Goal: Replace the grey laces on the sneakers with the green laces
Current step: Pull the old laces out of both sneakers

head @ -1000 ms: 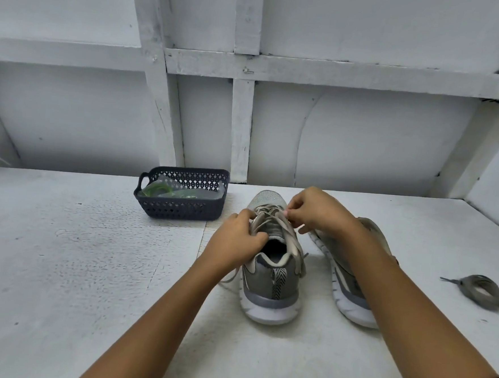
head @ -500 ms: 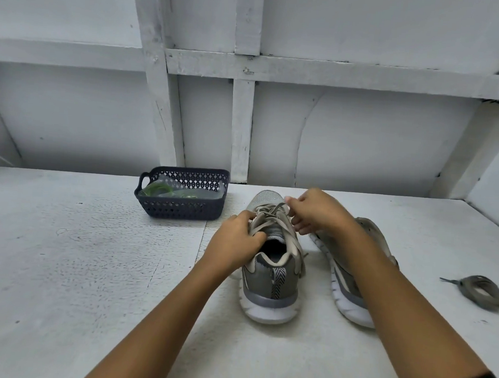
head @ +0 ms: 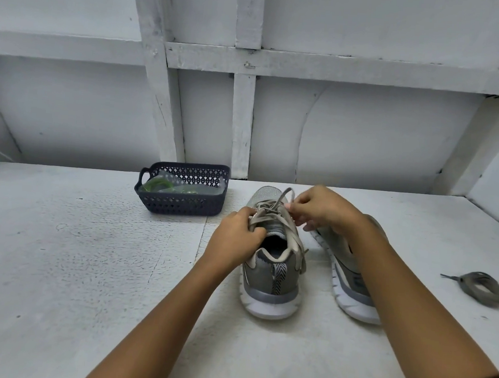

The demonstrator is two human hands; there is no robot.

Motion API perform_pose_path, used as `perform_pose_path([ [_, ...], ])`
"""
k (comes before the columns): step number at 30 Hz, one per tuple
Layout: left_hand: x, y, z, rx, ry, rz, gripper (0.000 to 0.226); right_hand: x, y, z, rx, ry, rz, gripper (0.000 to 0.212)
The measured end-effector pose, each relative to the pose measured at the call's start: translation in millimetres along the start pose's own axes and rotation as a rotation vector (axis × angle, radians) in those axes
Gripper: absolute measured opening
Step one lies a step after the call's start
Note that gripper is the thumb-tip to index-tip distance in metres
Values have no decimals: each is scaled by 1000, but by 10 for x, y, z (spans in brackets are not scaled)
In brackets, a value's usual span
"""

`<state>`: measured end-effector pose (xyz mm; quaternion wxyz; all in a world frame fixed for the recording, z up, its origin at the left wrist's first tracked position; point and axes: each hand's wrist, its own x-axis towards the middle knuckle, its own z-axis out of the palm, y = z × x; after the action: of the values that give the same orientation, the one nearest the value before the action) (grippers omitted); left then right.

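Observation:
Two grey sneakers stand heel-toward-me on the white table. The left sneaker (head: 271, 267) still carries its grey lace (head: 293, 239). My left hand (head: 236, 238) grips the lace and the tongue's left edge. My right hand (head: 319, 207) pinches a loop of the same lace, lifted above the toe end. The right sneaker (head: 345, 272) lies tilted under my right forearm and is partly hidden. Green laces (head: 157, 186) lie in clear wrapping inside a dark basket (head: 182, 206).
A coiled grey lace (head: 479, 287) lies loose on the table at the right. The basket stands at the back, left of the sneakers, near the white framed wall. The table's right edge runs close to the wall corner.
My right hand has pulled a loop of the grey lace up and out above the toe of the left sneaker. My left hand has stayed at the tongue.

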<state>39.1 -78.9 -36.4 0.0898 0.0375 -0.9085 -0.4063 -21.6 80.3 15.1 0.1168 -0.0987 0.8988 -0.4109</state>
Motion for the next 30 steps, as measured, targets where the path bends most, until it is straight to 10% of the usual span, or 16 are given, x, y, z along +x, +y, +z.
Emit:
perform_pose_path([
  [7,-6,-15,3,-11,-11,-14,42,135,-37,-87,496,371,-41,17],
  [13,-7,-16,4,-7,-8,-18,43,-5,-25,15,-107,30,13,31],
  [21,-14,-7,-2,-12,-8,-10,39,39,-161,-151,534,370,34,41],
  [30,-22,-1,1,-18,-5,-11,38,-82,3,95,112,63,43,19],
])
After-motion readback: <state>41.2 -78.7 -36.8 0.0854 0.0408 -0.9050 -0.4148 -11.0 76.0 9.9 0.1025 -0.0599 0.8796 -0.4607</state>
